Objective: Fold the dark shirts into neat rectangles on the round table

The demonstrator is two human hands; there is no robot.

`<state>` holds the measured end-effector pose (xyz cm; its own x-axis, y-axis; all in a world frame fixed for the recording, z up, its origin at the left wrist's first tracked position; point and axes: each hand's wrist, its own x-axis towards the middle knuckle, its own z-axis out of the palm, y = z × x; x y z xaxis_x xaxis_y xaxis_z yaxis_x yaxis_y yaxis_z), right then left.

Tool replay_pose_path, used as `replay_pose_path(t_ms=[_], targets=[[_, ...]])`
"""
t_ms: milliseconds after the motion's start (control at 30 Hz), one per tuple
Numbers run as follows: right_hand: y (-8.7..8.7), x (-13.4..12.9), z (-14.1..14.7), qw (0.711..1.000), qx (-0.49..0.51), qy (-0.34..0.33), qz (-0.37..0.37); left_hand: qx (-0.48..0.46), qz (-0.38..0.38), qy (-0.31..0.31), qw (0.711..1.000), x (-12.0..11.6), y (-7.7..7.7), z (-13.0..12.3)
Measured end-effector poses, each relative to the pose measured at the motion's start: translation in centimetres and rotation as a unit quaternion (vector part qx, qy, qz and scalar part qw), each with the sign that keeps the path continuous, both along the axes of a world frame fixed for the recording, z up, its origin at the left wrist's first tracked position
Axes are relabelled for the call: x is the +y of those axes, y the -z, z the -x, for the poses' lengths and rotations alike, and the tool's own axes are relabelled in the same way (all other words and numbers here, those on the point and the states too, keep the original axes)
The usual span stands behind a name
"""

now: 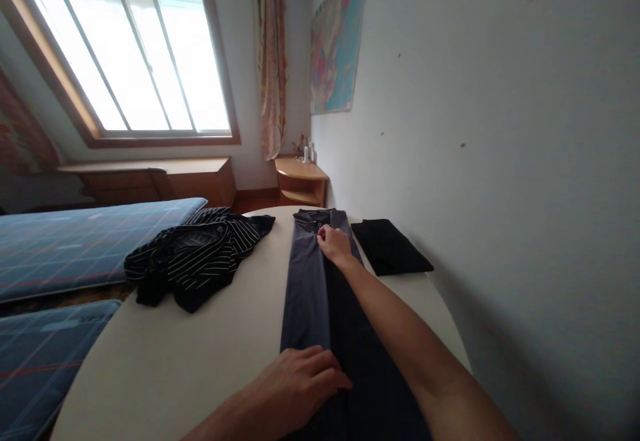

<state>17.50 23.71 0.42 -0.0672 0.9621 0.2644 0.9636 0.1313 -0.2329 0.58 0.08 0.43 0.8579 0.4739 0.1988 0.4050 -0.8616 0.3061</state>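
Observation:
Dark grey trousers (pixel 306 294) lie lengthwise on the round cream table (pixel 200 374), their waistband at the far edge. My right hand (pixel 334 244) is closed at the upper part of the trousers, just below the waistband, its fingertips pinching the cloth near the front opening. Nearer to me, my left hand (pixel 310 384) rests on the lower part of the trousers, fingers bent and close together over the seam between the lighter and darker cloth. Whether its fingertips grip the fabric is hard to tell.
A crumpled black-and-white striped garment (pixel 210 254) lies at the table's left. A folded black cloth (pixel 390 247) is at the right, near the white wall (pixel 500 194). Blue plaid mattresses (pixel 90 247) adjoin the left side. A corner shelf (pixel 300 171) stands behind.

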Motion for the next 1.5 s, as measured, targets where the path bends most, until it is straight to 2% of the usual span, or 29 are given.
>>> replay_pose_path(t_ms=[233, 467, 667, 800, 933, 1067, 1300, 1400, 1467, 1500], targets=[[1.7, -0.2, 0.0, 0.999, -0.012, -0.030, 0.018, 0.030, -0.016, 0.013, 0.999, 0.4, 0.5, -0.6], [1.2, -0.6, -0.3, 0.999, -0.006, -0.037, 0.032, 0.036, -0.077, 0.039, 0.996, 0.7, 0.6, -0.8], [1.2, -0.9, -0.5, 0.999, 0.002, -0.033, 0.018, 0.036, -0.079, 0.042, 0.995, 0.3, 0.2, -1.2], [1.7, -1.4, -0.5, 1.000, -0.002, -0.029, -0.004, 0.027, -0.046, 0.033, 0.998, 0.2, 0.0, -1.1], [2.8, -2.2, -0.6, 0.997, -0.009, -0.067, -0.028, 0.046, 0.014, -0.019, 0.999, 0.7, 0.0, -0.5], [3.7, -2.7, -0.9, 0.996, 0.011, -0.085, -0.014, 0.076, 0.071, -0.045, 0.994, 0.6, 0.0, 0.1], [3.2, -5.2, -1.2, 0.995, -0.029, -0.095, 0.012, 0.117, 0.103, 0.004, 0.988, -1.0, 0.4, -0.1], [2.3, -6.9, -1.6, 0.991, -0.056, -0.119, 0.023, 0.133, 0.134, 0.043, 0.981, -1.6, -0.7, -0.2], [1.6, -7.8, -1.8, 0.988, -0.065, -0.136, 0.030, 0.091, 0.176, 0.071, 0.978, -1.7, -1.8, -0.2], [1.3, -8.2, -1.9, 0.987, -0.068, -0.144, 0.032, 0.056, 0.188, 0.066, 0.978, -1.6, -2.3, -0.1]])
